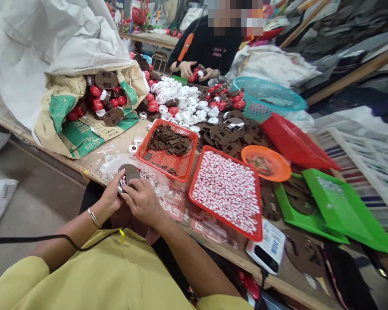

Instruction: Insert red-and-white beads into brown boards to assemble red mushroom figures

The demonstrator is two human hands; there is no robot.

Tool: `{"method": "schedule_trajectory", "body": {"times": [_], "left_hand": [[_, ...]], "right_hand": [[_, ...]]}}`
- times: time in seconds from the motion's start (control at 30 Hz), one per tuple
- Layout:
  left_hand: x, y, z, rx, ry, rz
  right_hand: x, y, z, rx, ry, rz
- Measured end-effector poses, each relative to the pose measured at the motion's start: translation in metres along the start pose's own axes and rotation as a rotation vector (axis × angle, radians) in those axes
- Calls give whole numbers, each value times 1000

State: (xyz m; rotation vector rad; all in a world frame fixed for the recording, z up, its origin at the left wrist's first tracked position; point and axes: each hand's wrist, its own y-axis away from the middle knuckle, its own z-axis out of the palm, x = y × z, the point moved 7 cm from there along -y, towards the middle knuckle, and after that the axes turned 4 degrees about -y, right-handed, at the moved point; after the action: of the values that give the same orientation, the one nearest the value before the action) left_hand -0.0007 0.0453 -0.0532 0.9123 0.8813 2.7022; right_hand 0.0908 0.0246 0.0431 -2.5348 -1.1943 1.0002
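Close to my body, at the table's near edge, both my hands hold a brown plastic piece with a rounded end. Its left side is gripped by my left hand, which has a bracelet at the wrist. My right hand closes over the piece from the right, its fingers bent against the lower part. Something pale or shiny shows between the hands, too small to name. Just beyond is a red basket with thin brown plastic strips. To its right, a red tray holds many small white-and-red parts.
At left, a paper sack spills red, white and brown pieces. White parts are heaped mid-table. A blue basket, orange plate, green trays and a white device lie rightward. A co-worker sits opposite, holding parts.
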Motion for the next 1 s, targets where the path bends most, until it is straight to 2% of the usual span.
{"method": "schedule_trajectory", "body": {"times": [0.07,0.13,0.2,0.23,0.3,0.37,0.47,0.57,0.63,0.7,0.77,0.83,0.9,1.0], "left_hand": [[3,1,4,-30,-14,-48],[8,1,4,-35,-43,-60],[13,0,3,-32,-62,-64],[14,0,3,-34,-62,-68],[14,-1,4,-47,-42,-70],[14,0,8,-84,-16,-71],[14,1,14,-134,-11,-90],[19,-1,14,-125,-23,-84],[24,-3,12,-108,-20,-60],[29,-5,8,-100,-12,-32],[32,-8,3,-89,-3,-7],[32,-10,-1,-77,4,4],[30,-11,-4,-68,5,4],[26,-11,-2,-71,0,19]], "right_hand": [[19,-4,-25,70,-147,25],[56,-12,-56,209,-208,110],[103,-26,-78,295,-132,251],[128,-35,-80,259,-75,338],[176,-52,-65,66,1,538],[209,-65,-43,-64,19,665],[230,-76,-10,-96,14,740],[235,-79,8,-74,-6,792],[234,-79,7,-44,-49,809],[228,-78,-5,-1,-97,800],[216,-72,-27,114,-178,753],[197,-61,-50,266,-400,682],[174,-46,-60,366,-720,636],[132,-21,-47,362,-1023,647]]}}
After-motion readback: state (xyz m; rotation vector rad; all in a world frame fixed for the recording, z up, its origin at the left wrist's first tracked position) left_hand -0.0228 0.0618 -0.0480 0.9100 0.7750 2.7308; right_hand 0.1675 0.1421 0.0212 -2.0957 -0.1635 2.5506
